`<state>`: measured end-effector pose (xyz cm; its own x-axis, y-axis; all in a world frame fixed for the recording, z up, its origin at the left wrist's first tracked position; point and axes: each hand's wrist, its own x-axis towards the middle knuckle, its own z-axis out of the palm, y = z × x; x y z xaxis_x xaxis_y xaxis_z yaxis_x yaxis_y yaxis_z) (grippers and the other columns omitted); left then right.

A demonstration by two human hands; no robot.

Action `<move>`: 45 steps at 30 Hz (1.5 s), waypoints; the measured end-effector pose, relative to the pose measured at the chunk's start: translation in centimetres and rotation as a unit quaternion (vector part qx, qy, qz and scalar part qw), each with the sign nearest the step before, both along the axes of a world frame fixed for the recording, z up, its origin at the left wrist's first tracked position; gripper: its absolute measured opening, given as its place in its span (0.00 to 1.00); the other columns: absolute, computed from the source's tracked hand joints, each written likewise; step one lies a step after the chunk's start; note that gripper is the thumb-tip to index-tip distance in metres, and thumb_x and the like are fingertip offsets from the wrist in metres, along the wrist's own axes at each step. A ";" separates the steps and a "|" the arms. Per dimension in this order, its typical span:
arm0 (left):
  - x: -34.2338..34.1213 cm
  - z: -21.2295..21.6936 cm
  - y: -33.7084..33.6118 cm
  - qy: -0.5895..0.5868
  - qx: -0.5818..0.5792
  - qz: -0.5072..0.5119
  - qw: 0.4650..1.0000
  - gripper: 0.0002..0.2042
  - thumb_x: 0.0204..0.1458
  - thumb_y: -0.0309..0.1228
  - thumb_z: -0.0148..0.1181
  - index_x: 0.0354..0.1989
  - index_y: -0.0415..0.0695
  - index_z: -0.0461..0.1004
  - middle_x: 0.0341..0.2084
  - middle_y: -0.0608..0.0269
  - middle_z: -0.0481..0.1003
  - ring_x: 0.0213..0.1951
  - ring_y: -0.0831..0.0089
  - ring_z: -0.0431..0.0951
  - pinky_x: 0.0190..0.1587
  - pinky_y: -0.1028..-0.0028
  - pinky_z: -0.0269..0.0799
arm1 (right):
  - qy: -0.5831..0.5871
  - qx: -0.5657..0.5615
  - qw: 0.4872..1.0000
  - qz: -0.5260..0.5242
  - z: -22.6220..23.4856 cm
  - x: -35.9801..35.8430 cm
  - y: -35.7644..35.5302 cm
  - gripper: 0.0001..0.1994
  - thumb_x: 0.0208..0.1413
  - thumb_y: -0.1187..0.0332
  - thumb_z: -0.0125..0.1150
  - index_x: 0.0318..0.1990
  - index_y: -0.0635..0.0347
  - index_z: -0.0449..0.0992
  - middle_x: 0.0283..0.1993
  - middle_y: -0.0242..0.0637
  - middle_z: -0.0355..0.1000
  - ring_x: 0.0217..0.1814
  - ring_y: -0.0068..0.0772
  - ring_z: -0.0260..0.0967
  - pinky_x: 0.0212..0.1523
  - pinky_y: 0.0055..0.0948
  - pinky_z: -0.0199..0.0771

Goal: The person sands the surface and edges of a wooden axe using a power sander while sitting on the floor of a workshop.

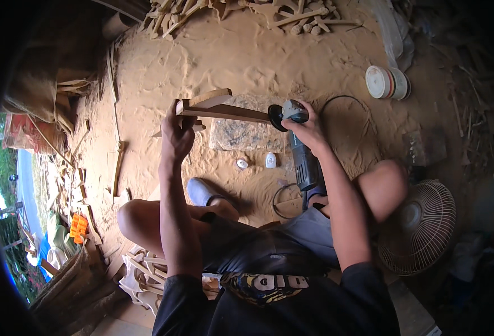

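Observation:
My left hand (177, 131) is closed around one end of a wooden piece (238, 113), a long straight bar with a curved block fixed near that end. The bar reaches to the right, above a stained slab (230, 136) on the sandy ground. In my right hand (308, 127) is an angle grinder (303, 162), gripped around its head with the body hanging down toward my feet. Its dark round disc (276, 117) meets the far end of the bar, touching or very close. Whether the disc spins I cannot tell.
Two small white objects (270, 160) lie before my feet. A caged fan (418, 227) stands at my right knee, a white bucket (387, 83) lies farther right. The grinder's black cord (336, 98) loops over the dust. Cut wooden parts (291, 14) are heaped at the back.

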<state>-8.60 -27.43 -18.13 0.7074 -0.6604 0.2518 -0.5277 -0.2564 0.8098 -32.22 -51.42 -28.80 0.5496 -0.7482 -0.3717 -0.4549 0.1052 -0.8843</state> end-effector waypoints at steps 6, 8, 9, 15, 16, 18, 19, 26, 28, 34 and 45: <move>0.7 0.2 0.1 0.010 0.051 -0.004 0.999 0.15 0.61 0.24 0.57 0.55 0.35 0.73 0.31 0.56 0.80 0.34 0.71 0.77 0.41 0.69 0.74 | -0.088 0.013 0.996 0.028 1.8 0.5 1.3 0.42 0.47 0.64 0.78 0.71 0.58 0.66 0.59 0.37 0.75 0.56 0.31 0.75 0.59 0.32 0.75; 0.1 0.6 -0.4 -0.007 0.022 -0.022 1.000 0.10 0.60 0.19 0.55 0.49 0.35 0.72 0.28 0.49 0.80 0.31 0.62 0.81 0.38 0.65 0.77 | -0.133 0.013 0.990 0.054 4.8 1.1 2.2 0.43 0.46 0.63 0.79 0.71 0.58 0.65 0.61 0.40 0.74 0.60 0.32 0.74 0.61 0.33 0.74; 0.0 0.7 -0.5 -0.009 0.022 -0.020 1.000 0.10 0.60 0.19 0.55 0.49 0.35 0.72 0.28 0.49 0.80 0.31 0.62 0.81 0.38 0.65 0.77 | -0.179 0.017 0.980 0.081 6.3 1.5 2.8 0.44 0.45 0.62 0.80 0.72 0.59 0.64 0.63 0.42 0.73 0.63 0.34 0.73 0.63 0.34 0.74; 0.4 0.2 -0.3 -0.044 0.018 -0.026 0.999 0.10 0.59 0.19 0.57 0.48 0.36 0.72 0.28 0.48 0.80 0.31 0.57 0.83 0.37 0.64 0.77 | -0.274 0.022 0.952 0.137 9.0 3.0 4.4 0.43 0.46 0.61 0.80 0.70 0.61 0.66 0.59 0.41 0.77 0.59 0.33 0.76 0.63 0.32 0.74; 0.4 0.2 -0.3 -0.038 0.031 -0.023 0.999 0.10 0.59 0.19 0.57 0.49 0.36 0.72 0.27 0.48 0.79 0.31 0.57 0.82 0.37 0.64 0.77 | -0.269 0.007 0.954 0.135 8.6 3.0 4.4 0.43 0.46 0.61 0.81 0.70 0.62 0.66 0.59 0.41 0.77 0.59 0.33 0.76 0.63 0.32 0.74; 0.3 0.3 -0.3 -0.034 0.046 -0.018 0.998 0.10 0.60 0.19 0.58 0.49 0.36 0.71 0.27 0.49 0.79 0.31 0.58 0.81 0.38 0.64 0.76 | -0.267 -0.006 0.954 0.133 7.4 2.7 4.1 0.43 0.46 0.61 0.81 0.70 0.62 0.66 0.58 0.42 0.77 0.58 0.33 0.76 0.63 0.32 0.74; 0.1 0.1 -0.3 -0.021 0.048 0.002 0.999 0.10 0.60 0.20 0.58 0.49 0.36 0.71 0.27 0.49 0.78 0.31 0.59 0.80 0.38 0.64 0.75 | -0.225 0.005 0.967 0.121 6.5 2.3 3.8 0.44 0.45 0.61 0.81 0.70 0.61 0.65 0.59 0.42 0.77 0.59 0.34 0.76 0.63 0.33 0.74; 0.5 -0.2 0.1 -0.017 0.045 0.018 0.999 0.09 0.61 0.20 0.57 0.48 0.37 0.72 0.28 0.50 0.77 0.31 0.61 0.77 0.38 0.66 0.73 | -0.056 0.045 0.997 0.016 2.9 0.3 2.7 0.47 0.46 0.61 0.80 0.74 0.56 0.62 0.61 0.44 0.75 0.61 0.33 0.73 0.63 0.35 0.73; -0.1 -0.4 -0.3 -0.001 0.037 0.016 0.999 0.09 0.60 0.20 0.57 0.48 0.37 0.72 0.28 0.50 0.77 0.31 0.61 0.77 0.38 0.65 0.74 | -0.026 0.011 1.000 -0.001 2.9 -0.2 2.3 0.44 0.47 0.62 0.79 0.73 0.61 0.64 0.59 0.42 0.77 0.58 0.29 0.76 0.60 0.33 0.75; 0.0 0.4 -0.4 -0.013 0.036 -0.004 0.999 0.09 0.59 0.18 0.56 0.47 0.36 0.72 0.28 0.51 0.77 0.31 0.60 0.78 0.38 0.64 0.75 | -0.263 0.047 0.958 0.108 9.2 2.7 4.7 0.42 0.46 0.63 0.80 0.70 0.60 0.66 0.57 0.41 0.78 0.58 0.33 0.76 0.63 0.33 0.74; -0.5 0.8 0.0 -0.008 0.042 0.002 0.999 0.18 0.59 0.18 0.55 0.58 0.33 0.70 0.31 0.46 0.83 0.34 0.60 0.85 0.41 0.66 0.78 | -0.075 -0.009 0.995 0.061 4.0 2.8 0.7 0.49 0.41 0.59 0.81 0.73 0.60 0.64 0.63 0.48 0.74 0.62 0.41 0.75 0.65 0.38 0.73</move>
<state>-9.09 -27.44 -17.37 0.7062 -0.6769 0.2074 -0.5400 -0.3255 0.7762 -29.40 -50.67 -24.78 0.6849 -0.6783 -0.2661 -0.3264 0.0409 -0.9444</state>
